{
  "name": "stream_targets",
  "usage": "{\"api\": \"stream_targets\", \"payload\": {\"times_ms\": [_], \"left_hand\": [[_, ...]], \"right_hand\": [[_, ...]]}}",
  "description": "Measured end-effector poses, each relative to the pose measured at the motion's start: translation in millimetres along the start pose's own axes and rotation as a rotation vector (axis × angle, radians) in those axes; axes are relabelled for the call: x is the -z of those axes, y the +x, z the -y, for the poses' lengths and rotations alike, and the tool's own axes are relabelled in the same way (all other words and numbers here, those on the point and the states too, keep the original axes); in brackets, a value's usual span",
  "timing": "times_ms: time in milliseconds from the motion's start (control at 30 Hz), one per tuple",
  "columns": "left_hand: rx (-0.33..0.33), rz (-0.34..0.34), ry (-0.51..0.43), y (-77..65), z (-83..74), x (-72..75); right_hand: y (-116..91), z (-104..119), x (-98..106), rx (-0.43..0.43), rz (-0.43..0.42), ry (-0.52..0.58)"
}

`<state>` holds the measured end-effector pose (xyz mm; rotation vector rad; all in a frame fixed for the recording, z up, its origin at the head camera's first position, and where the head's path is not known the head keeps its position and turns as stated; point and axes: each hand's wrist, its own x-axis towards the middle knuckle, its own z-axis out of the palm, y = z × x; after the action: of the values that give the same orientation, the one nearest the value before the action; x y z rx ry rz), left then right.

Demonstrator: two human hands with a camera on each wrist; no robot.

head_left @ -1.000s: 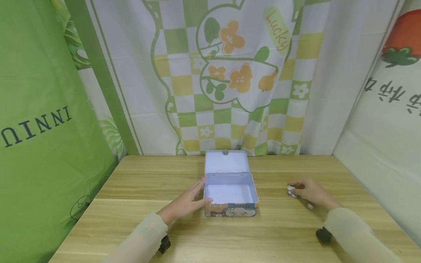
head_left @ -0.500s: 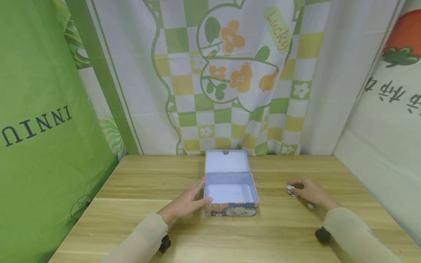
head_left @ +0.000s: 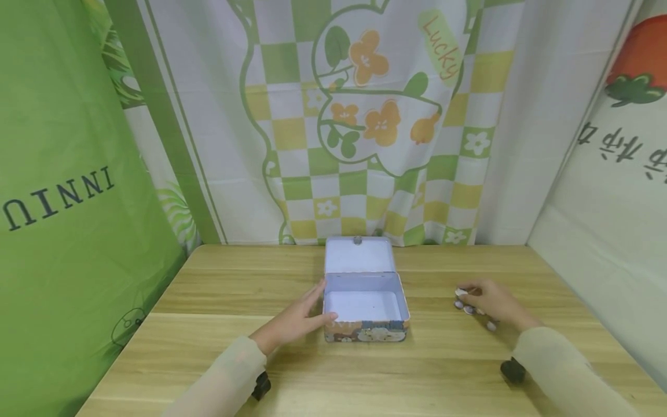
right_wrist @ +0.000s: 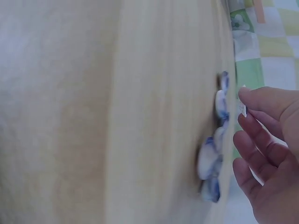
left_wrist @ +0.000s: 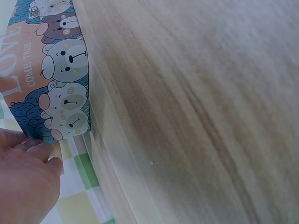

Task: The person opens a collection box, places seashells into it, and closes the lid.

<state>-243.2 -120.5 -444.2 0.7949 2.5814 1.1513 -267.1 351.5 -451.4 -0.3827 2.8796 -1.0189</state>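
Note:
A tin box (head_left: 365, 331) with its lid (head_left: 359, 256) tipped back sits mid-table, its inside bare. The left wrist view shows bear faces and lettering on its printed wall (left_wrist: 65, 60). My left hand (head_left: 289, 324) holds the box at its near left corner, thumb over the front rim and fingers along the left side. Right of the box, my right hand (head_left: 494, 302) pinches a small white shell-like piece (right_wrist: 243, 101) between thumb and index finger; its other fingers are loosely bent. Several white-and-purple shell-like pieces (right_wrist: 208, 161) lie in a row beneath that hand, partly hidden in the head view.
The wooden table (head_left: 234, 289) ends at a patterned curtain (head_left: 365, 202) behind the box. A green cloth (head_left: 78, 260) hangs on the left, a white cloth (head_left: 599, 231) on the right. Black wrist devices (head_left: 513, 371) hang under both sleeves.
The right hand has risen slightly with the small white piece, and more of the pieces under it now show. My left hand and the box stay as they were.

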Motion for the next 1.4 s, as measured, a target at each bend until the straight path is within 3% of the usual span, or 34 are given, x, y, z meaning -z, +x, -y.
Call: {"api": "stream_targets", "payload": {"times_ms": [500,767,1067,1400], "left_hand": [[-0.009,0.006,-0.002,0.5,-0.5,1.3],[-0.013,0.006,-0.014,0.2,-0.6,1.2],[0.005,0.006,-0.025,-0.5,-1.5,1.0],[0.011,0.004,-0.024,-0.1,-1.9,0.2]], "right_hand": [[-0.5,36.5,10.3,0.132,-0.108,-0.106],[4.2,67.8,11.2,0.236,-0.111,-0.106],[18.0,104.3,-2.9,0.333,-0.144,-0.081],[29.8,138.6,-29.6,0.386,-0.097,-0.030]]}}
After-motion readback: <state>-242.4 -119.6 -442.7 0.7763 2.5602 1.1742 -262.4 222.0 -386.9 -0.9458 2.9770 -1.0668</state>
